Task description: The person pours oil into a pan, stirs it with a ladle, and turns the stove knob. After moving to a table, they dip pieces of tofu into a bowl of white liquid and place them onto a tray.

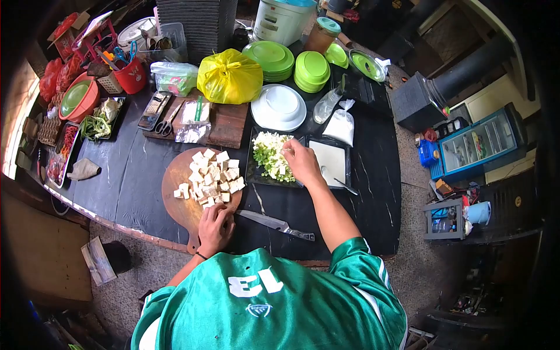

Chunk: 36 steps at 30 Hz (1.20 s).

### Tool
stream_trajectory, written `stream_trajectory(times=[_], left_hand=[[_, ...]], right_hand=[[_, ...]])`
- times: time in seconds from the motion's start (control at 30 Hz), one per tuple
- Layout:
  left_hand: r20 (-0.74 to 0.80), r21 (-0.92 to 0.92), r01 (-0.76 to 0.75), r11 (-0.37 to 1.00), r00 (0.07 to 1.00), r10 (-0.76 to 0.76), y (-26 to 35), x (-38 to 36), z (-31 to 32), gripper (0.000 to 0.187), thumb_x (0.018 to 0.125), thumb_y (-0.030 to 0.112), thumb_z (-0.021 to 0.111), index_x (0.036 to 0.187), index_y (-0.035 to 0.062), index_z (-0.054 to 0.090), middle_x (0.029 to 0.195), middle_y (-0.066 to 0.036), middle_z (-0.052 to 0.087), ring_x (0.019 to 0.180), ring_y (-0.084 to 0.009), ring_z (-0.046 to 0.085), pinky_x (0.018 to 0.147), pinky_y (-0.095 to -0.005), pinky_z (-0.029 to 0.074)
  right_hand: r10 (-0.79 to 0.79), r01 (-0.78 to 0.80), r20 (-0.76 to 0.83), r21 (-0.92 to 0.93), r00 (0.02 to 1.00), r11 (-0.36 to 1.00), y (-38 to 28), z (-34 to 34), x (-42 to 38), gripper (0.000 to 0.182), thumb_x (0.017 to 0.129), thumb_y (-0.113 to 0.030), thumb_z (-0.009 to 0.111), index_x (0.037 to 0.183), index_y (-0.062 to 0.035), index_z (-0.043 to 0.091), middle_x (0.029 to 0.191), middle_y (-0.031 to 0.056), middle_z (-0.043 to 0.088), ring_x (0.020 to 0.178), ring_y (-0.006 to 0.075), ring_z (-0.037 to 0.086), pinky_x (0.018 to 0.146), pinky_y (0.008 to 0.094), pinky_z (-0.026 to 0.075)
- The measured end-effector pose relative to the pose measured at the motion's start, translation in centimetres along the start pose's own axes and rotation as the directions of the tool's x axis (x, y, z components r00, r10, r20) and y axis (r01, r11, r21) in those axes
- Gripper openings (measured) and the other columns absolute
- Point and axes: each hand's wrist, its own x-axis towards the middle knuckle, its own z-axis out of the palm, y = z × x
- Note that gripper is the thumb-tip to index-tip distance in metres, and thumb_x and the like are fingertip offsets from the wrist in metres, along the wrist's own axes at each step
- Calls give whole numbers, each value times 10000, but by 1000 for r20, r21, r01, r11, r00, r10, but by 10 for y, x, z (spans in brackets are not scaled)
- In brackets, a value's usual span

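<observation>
My left hand (216,228) rests at the near edge of a round wooden cutting board (175,198), its fingers curled beside a heap of white tofu-like cubes (213,175). Whether it grips anything is hidden. My right hand (302,162) is over a dark tray (262,178) of chopped green and white vegetables (269,156). Its fingers are bent down and together, and what they hold cannot be made out. A knife (274,224) lies on the table between my forearms. Right of the vegetables stands a tray of white liquid (328,160) with a spoon handle (346,185) at its near edge.
Behind the trays are white plates (279,108), green plates (269,58), a bottle (328,104) and a bag of white powder (339,123). A yellow bag (230,76) sits by a thick wooden block (230,125) with scissors (168,121). Vegetable trays (105,119) are at left.
</observation>
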Motion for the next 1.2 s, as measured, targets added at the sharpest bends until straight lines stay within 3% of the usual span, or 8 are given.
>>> stream_trajectory(times=[0.1,0.3,0.5,0.63,0.8,0.93,1.0,1.2], left_hand=[[-7,3,12,1000,1000,-12,0,0,0,405,801,65,823,1187,124,717,1206,-111,657,1013,-336,644,878,-437,551],[-13,-4,4,1000,1000,-4,2,2,-2,397,800,49,822,1176,116,716,1185,-107,663,998,-329,647,860,-430,554],[-14,-2,-5,1000,1000,5,2,3,-2,396,799,42,822,1174,114,717,1177,-104,662,994,-322,646,850,-428,551],[-13,2,4,1000,1000,-4,2,2,-2,385,802,45,823,1167,113,720,1182,-99,660,994,-321,645,849,-428,551],[-8,-6,9,1000,1000,-9,2,1,-1,386,808,51,822,1173,120,721,1189,-98,656,996,-323,645,861,-430,552],[-7,-3,26,1000,1000,-26,2,1,-1,395,810,54,819,1184,132,724,1191,-97,655,996,-322,645,863,-429,553],[0,-4,34,999,999,-34,3,1,-3,398,807,54,819,1186,134,726,1191,-96,657,998,-320,646,863,-427,554],[10,-2,21,1000,1000,-21,3,2,-3,419,798,57,823,1198,134,726,1200,-101,659,1007,-323,645,876,-432,553]], right_hand=[[53,-49,92,-47,994,998,12,-1,2,181,1011,-172,709,1161,-70,698,1107,218,758,1052,468,714,887,535,565],[53,-48,67,-71,996,996,34,8,-3,223,999,-184,729,1195,-78,733,1163,163,756,1115,394,712,953,489,562],[-98,115,75,-262,992,958,21,12,-10,281,984,-200,745,1258,-140,722,1193,146,757,1148,396,703,969,498,561],[33,-32,53,-6,998,999,20,4,3,243,1018,-195,700,1241,-100,711,1169,219,770,1081,436,732,908,516,563],[116,-118,115,13,987,993,13,-15,6,231,1041,-213,672,1217,-80,742,1208,220,766,1111,419,730,947,493,564],[-113,111,116,24,987,994,34,-5,-5,230,1025,-167,673,1218,-65,748,1270,172,752,1154,391,711,1001,467,555],[-213,211,2,-156,977,965,34,1,-18,230,995,-169,711,1205,-90,756,1235,140,728,1173,368,687,995,462,554],[-198,218,92,-372,976,902,23,18,-44,356,895,-242,838,1217,-138,725,1217,85,671,1150,341,664,964,505,551]])
